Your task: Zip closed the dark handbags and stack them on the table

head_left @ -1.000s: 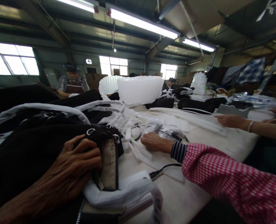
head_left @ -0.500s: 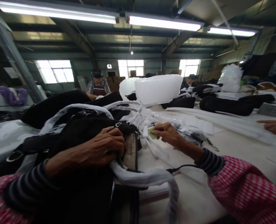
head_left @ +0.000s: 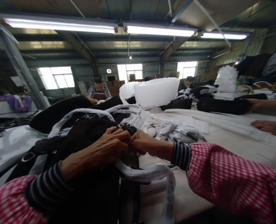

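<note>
Pressing down on a black bag (head_left: 82, 137), left hand (head_left: 110, 147) with fingers curled over its top edge, right hand (head_left: 141, 143) closed tight against it, knuckle to fingertip, both pinching the bag's opening. Lying under the two hands, a plastic-wrapped strap (head_left: 147, 174). Scattered beyond the right hand on the table (head_left: 233, 149), white cords (head_left: 170, 129). Farther back, a white foam roll (head_left: 156, 91).

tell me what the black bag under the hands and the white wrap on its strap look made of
Black soft bag: apparently matte woven fabric, since it sags and shows no shine. White strap wrap: probably thin foam or plastic film, translucent and crinkled.
</note>
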{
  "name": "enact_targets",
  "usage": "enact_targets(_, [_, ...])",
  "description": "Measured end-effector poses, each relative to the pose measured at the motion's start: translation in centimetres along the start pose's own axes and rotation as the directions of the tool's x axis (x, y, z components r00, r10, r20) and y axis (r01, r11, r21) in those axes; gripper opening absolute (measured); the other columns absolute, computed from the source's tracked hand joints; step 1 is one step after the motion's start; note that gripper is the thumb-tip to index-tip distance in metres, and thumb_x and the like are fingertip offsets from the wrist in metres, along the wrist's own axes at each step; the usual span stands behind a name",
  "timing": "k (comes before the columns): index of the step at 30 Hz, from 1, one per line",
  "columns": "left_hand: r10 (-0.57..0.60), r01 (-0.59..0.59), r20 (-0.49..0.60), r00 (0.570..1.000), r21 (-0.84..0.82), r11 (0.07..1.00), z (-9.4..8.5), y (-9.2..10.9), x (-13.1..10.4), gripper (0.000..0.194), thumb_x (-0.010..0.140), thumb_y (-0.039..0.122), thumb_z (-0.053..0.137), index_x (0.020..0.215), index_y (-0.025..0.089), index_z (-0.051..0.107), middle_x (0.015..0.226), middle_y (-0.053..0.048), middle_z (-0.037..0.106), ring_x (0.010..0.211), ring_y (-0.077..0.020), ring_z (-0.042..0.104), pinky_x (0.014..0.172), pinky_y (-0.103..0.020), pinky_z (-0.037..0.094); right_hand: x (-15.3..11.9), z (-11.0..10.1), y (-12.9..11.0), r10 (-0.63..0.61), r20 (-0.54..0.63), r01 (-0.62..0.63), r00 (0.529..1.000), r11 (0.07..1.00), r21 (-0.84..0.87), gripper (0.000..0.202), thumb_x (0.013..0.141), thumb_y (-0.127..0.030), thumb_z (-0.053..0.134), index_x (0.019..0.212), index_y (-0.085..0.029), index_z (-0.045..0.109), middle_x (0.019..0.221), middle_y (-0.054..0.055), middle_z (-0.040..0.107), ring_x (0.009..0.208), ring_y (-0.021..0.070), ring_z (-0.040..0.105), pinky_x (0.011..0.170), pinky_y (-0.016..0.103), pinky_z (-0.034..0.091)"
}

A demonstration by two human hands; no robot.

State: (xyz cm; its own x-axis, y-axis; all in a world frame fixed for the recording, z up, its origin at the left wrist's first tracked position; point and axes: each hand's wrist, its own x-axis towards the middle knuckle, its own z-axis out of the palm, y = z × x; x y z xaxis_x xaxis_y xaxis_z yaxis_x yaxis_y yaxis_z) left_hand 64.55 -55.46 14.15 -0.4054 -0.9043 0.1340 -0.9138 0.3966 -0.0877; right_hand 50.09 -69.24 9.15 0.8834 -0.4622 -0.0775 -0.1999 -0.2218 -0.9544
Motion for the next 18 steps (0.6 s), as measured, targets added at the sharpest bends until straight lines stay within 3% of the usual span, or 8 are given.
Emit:
enact_targets(3, [0.003,-0.001,-0.025,1.0,0.086,0.996,-0.1,-0.1,-0.2,0.02,0.09,0.008,0.067,0.085,0.026,0.074,0.105,-0.001,0.062,0.103,-0.0223,0.055,0.103,-0.045,0.028,0.4,0.8,-1.0,0.033,-0.022,-0.033,0.999,0.999,0.027,0.018,0.071,-0.008,0.055,0.055,-0.014,0.059,0.04,-0.002,0.053,0.032,0.0078,0.044,0.031,0.016,0.026])
enact_targets(6, [0.011,-0.004,-0.041,0.999,0.165,0.986,-0.4,-0.1,-0.8,0.018,0.096,0.011,0.065,0.093,0.027,0.073,0.099,0.0,0.062,0.096,-0.0214,0.053,0.095,-0.043,0.03,0.7,1.4,-1.6,0.049,-0.025,-0.048,0.998,0.997,0.063,0.019,0.075,-0.01,0.057,0.057,-0.014,0.061,0.046,0.0,0.06,0.036,0.0085,0.05,0.033,0.015,0.032])
enact_targets(11, [0.053,-0.034,-0.091,0.994,0.202,0.979,-0.7,-0.3,-1.1,0.013,0.095,0.014,0.069,0.088,0.025,0.07,0.086,0.002,0.065,0.095,-0.023,0.05,0.095,-0.045,0.026,0.9,1.7,-1.8,0.042,-0.117,-0.023,0.992,0.987,0.158,0.018,0.072,-0.004,0.057,0.058,-0.014,0.057,0.042,-0.002,0.056,0.033,0.0057,0.043,0.033,0.013,0.026])
enact_targets(15, [0.059,-0.041,-0.097,0.994,0.178,0.983,-1.1,-0.9,-0.9,0.015,0.098,0.017,0.066,0.083,0.023,0.068,0.083,0.002,0.065,0.093,-0.0221,0.05,0.094,-0.045,0.027,0.4,1.9,-1.6,0.019,-0.022,-0.012,1.0,0.954,0.298,0.011,0.073,-0.005,0.057,0.067,-0.014,0.059,0.05,0.0,0.063,0.038,0.0063,0.047,0.034,0.013,0.027])
enact_targets(18, [0.048,-0.033,-0.082,0.996,0.172,0.985,-0.7,-1.0,-1.0,0.015,0.098,0.018,0.067,0.083,0.023,0.068,0.083,0.003,0.066,0.095,-0.0221,0.051,0.098,-0.046,0.027,0.2,2.0,-1.3,-0.037,0.018,0.032,0.999,0.976,0.214,0.008,0.072,-0.007,0.058,0.071,-0.014,0.061,0.053,-0.001,0.063,0.041,0.0086,0.051,0.036,0.016,0.032])
